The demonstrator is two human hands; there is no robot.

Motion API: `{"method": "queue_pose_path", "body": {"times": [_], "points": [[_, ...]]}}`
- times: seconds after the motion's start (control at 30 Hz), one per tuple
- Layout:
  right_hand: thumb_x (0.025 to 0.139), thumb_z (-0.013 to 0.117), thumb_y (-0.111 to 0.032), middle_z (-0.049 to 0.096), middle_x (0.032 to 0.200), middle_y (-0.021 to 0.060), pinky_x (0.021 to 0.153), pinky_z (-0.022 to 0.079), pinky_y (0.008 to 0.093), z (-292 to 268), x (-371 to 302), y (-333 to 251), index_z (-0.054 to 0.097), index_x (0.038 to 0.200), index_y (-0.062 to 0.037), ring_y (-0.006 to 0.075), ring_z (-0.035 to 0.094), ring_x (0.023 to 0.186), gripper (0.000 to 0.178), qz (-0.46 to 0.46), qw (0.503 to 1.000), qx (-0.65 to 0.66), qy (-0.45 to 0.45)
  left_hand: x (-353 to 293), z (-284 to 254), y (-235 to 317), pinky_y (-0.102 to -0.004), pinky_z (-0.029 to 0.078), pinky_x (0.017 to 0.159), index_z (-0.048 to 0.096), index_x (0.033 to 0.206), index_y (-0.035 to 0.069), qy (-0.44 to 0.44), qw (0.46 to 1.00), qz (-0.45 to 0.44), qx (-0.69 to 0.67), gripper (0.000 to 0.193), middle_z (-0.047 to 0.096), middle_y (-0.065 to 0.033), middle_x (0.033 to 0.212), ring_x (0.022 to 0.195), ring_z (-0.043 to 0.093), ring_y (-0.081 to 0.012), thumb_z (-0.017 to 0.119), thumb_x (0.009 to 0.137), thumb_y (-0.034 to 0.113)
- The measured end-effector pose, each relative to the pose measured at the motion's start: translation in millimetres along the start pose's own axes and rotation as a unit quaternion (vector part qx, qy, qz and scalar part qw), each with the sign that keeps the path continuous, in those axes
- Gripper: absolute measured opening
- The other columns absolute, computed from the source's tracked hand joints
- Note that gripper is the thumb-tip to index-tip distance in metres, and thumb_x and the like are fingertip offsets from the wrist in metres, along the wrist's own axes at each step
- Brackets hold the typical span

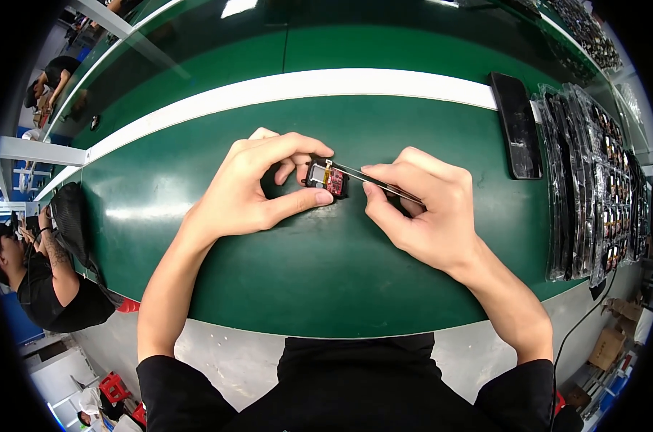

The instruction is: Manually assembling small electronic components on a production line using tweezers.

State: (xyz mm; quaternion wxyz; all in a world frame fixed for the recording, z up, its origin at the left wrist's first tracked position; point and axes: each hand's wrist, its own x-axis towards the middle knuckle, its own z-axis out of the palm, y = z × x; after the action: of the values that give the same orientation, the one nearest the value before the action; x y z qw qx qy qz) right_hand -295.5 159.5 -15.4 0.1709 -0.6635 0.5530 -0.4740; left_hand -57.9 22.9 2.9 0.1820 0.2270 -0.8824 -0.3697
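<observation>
Glossy green tabletop (341, 288): small black-cased device (325, 180) pinched by its edges, open face up

Fingers first. Left hand (248, 183): thumb on the device's lower edge, index finger at the upper, the two bowed into a wide C with the device filling the gap. Edge grip presumably leaves the face, with its red circuit board (337, 181), uncovered. Right hand (434, 189): thumb and index finger closed on slim silver metal tweezers (395, 190), remaining fingers curled in. Tips point at the device's upper right corner; contact cannot be told. Low slant likely keeps the line of sight clear.

Device position: between the hands, in front of the wearer. Resting on the tabletop or just above it: cannot tell.

Outward, right: black rectangular phone-like slab (516, 129) beside the end of a long white strip (283, 88). Next to it, stacked clear plastic trays (589, 187) holding small dark parts, probably sited for right-hand reach, clear of the forearm.

Outward, left: person in a black top (60, 295), beyond the tabletop's edge.
</observation>
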Motion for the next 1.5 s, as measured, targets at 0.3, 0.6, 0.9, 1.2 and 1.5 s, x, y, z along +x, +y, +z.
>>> {"method": "queue_pose_path", "body": {"times": [0.3,0.6,0.9,1.2,1.5], "points": [[0.087,0.084,0.003,0.061,0.079,0.0072,0.049,0.045,0.0361,5.2,-1.3,1.9,0.081,0.105,0.0,0.0201,0.058,0.056,0.018,-0.038,0.999,-0.03,-0.005,-2.5,3.7,-5.1,-0.0321,0.046,0.087,0.082,0.121,0.005,0.009,1.0,0.023,0.006,0.048,0.076,-0.0033,0.094,0.073,0.055,-0.0148,0.099,0.076,0.012],[0.089,0.082,0.003,0.061,0.08,0.0074,0.049,0.046,0.037,6.1,-1.1,3.9,0.081,0.105,-0.0001,0.0216,0.059,0.056,0.016,-0.053,0.997,-0.048,-0.006,-0.4,4.7,-5.7,-0.032,0.046,0.085,0.082,0.12,0.005,0.009,0.999,0.035,0.013,0.047,0.077,-0.0029,0.094,0.072,0.054,-0.0151,0.099,0.077,0.014],[0.092,0.08,0.003,0.063,0.073,0.007,0.051,0.045,0.0334,0.3,1.4,1.4,0.083,0.105,0.0008,0.0161,0.06,0.056,0.014,0.002,0.999,0.038,-0.023,-1.1,-3.0,-11.0,-0.0334,0.046,0.086,0.082,0.123,0.005,-0.026,0.999,0.04,-0.023,0.049,0.076,-0.0043,0.096,0.077,0.053,-0.0171,0.095,0.077,0.009],[0.095,0.081,0.003,0.068,0.074,0.0041,0.054,0.04,0.0276,-3.7,2.3,2.4,0.087,0.108,0.0003,0.0078,0.058,0.061,0.015,0.052,0.994,0.088,-0.047,-1.5,-7.6,-15.3,-0.0345,0.043,0.09,0.082,0.125,0.007,-0.053,0.997,0.039,-0.05,0.051,0.074,-0.0035,0.097,0.079,0.05,-0.0173,0.095,0.076,0.01],[0.093,0.081,0.004,0.068,0.073,0.0045,0.052,0.04,0.0282,-2.0,3.0,2.9,0.086,0.104,0.0018,0.0087,0.058,0.059,0.012,0.032,0.996,0.068,-0.05,-0.2,-6.5,-13.1,-0.0345,0.041,0.091,0.083,0.122,0.007,-0.052,0.997,0.05,-0.027,0.048,0.072,-0.003,0.093,0.076,0.049,-0.0172,0.096,0.077,0.015]]}}
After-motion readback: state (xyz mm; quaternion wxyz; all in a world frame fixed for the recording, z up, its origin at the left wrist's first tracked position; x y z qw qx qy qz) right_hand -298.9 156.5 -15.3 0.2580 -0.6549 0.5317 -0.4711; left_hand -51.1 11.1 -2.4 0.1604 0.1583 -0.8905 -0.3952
